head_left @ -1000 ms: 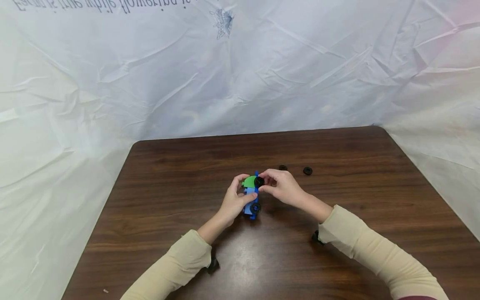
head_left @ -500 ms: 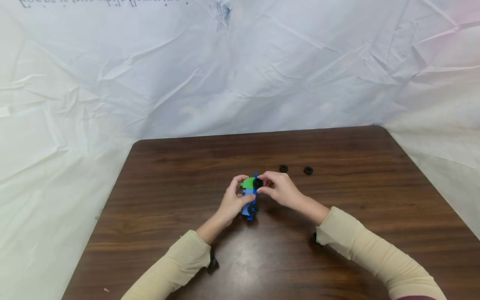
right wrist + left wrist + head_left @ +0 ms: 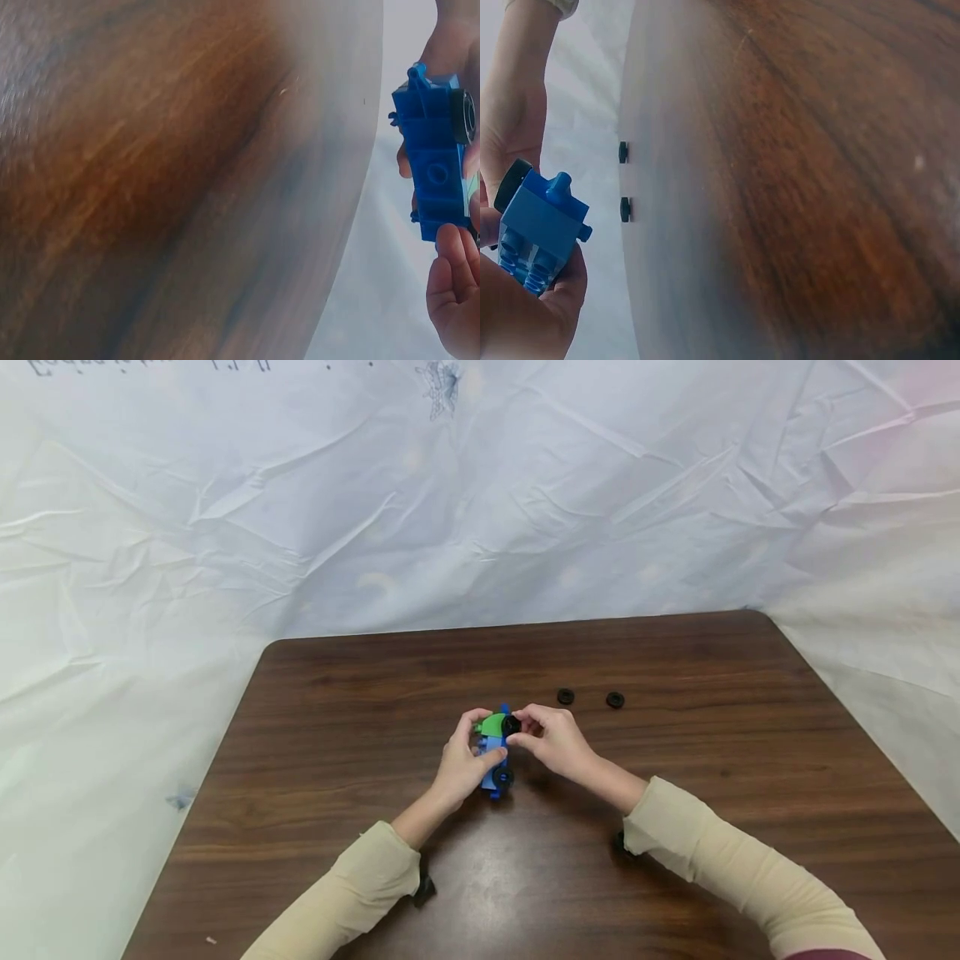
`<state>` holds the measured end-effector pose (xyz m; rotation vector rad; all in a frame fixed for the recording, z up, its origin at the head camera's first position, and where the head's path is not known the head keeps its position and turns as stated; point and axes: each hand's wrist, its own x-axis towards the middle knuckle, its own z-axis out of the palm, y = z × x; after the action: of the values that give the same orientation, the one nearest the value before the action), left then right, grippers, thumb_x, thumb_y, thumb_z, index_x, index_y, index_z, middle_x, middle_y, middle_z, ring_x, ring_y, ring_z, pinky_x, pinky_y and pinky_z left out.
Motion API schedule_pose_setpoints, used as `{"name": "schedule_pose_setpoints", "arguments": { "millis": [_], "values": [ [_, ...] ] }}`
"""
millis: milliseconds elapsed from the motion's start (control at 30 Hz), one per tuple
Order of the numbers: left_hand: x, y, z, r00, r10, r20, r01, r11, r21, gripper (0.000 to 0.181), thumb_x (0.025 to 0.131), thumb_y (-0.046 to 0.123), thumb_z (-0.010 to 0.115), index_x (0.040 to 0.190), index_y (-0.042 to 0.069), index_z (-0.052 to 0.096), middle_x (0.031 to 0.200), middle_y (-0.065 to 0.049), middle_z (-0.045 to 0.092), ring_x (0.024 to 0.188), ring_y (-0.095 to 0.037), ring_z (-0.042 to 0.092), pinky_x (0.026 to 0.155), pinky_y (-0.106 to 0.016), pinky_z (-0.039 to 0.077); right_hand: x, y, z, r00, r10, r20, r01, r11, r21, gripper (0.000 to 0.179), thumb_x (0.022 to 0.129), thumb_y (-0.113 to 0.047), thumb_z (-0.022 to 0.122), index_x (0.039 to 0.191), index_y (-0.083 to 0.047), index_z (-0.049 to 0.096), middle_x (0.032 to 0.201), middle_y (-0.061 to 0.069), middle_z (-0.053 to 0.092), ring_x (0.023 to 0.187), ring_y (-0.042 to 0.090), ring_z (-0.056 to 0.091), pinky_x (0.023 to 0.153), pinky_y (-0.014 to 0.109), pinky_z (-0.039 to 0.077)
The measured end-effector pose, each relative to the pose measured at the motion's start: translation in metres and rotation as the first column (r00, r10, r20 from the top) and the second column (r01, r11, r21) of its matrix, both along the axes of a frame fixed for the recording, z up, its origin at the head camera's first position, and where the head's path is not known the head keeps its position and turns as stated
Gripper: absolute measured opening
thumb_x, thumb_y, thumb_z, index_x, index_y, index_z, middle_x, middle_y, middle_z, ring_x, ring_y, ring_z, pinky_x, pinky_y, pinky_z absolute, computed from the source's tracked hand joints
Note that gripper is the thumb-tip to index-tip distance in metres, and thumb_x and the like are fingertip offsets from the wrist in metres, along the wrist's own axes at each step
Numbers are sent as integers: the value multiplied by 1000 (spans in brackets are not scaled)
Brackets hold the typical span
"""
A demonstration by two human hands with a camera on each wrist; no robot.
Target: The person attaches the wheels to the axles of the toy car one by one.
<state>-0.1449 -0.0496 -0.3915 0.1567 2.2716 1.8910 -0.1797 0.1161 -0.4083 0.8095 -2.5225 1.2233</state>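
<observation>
My left hand [image 3: 459,767] grips a small toy car [image 3: 492,745] of blue and green building blocks, its thumb lying across the side. Fingers and thumb of my right hand [image 3: 561,745] pinch a black wheel [image 3: 511,725] against the car's green end. Another black wheel [image 3: 503,777] sits on the same side at the near end. From the right wrist, the car's blue underside [image 3: 437,174] is visible, with a mounted wheel [image 3: 463,116] beside it. The left wrist view shows a blue end with peg-like axle stubs [image 3: 559,187]; the hands hide parts of the car.
Two loose black wheels [image 3: 566,696] [image 3: 615,699] lie farther back on the brown wooden table [image 3: 360,693]. A pale, wrinkled cloth [image 3: 480,510] hangs behind the table and along its sides. A tiny whitish scrap [image 3: 211,940] lies at the front left.
Both hands have shifted slightly left in the head view, with the car between them. The right hand keeps its pinch on the wheel. The two loose wheels lie where they were.
</observation>
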Motion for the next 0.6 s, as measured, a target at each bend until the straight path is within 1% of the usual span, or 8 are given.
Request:
{"name": "schedule_pose_setpoints", "arguments": {
  "millis": [100, 233, 333, 467, 600],
  "values": [
    [0, 0, 1, 1000, 8, -17, -8, 1000, 2, 50, 80, 1, 59, 124, 4, 37, 121, -16, 48, 102, -27, 50, 84, -39, 46, 1, -2, -1, 1000, -24, 1, 24, 1000, -18, 24, 71, -10, 71, 90, 2, 63, 69, 6, 59, 60, 10, 56, 55, 19, 48],
    [1, 0, 2, 1000, 8, -24, -8, 1000, -2, 51, 80, 1, 59, 125, 4, 36, 119, -18, 48, 93, -27, 54, 74, -34, 49, 3, -4, -1, 999, -49, 16, 49, 998, -27, 23, 72, -10, 71, 90, 2, 63, 68, 6, 60, 60, 10, 56, 55, 18, 47],
    [1, 0, 2, 1000, 0, -24, 0, 1000, -17, 51, 80, 2, 59, 125, 5, 35, 119, -19, 47, 92, -28, 55, 73, -34, 50, 3, -4, -1, 999, -52, 13, 52, 998, -17, 23, 72, -10, 71, 90, 2, 63, 69, 6, 60, 61, 10, 56, 55, 18, 47],
    [2, -2, 4, 1000, -13, -21, 12, 999, -41, 52, 80, 4, 59, 126, 5, 35, 119, -19, 46, 93, -28, 56, 74, -34, 50, 3, -4, 0, 999, -33, -26, 33, 999, 7, 24, 72, -10, 71, 91, 2, 63, 69, 6, 59, 61, 10, 57, 55, 18, 48],
    [2, -4, 6, 1000, -28, -15, 27, 998, -56, 52, 80, 4, 59, 126, 6, 35, 119, -19, 47, 92, -28, 56, 73, -34, 49, 2, -2, 1, 996, 5, -86, -1, 999, 48, 25, 72, -10, 71, 92, 3, 63, 71, 6, 60, 63, 10, 57, 57, 19, 49]
  ]
}}
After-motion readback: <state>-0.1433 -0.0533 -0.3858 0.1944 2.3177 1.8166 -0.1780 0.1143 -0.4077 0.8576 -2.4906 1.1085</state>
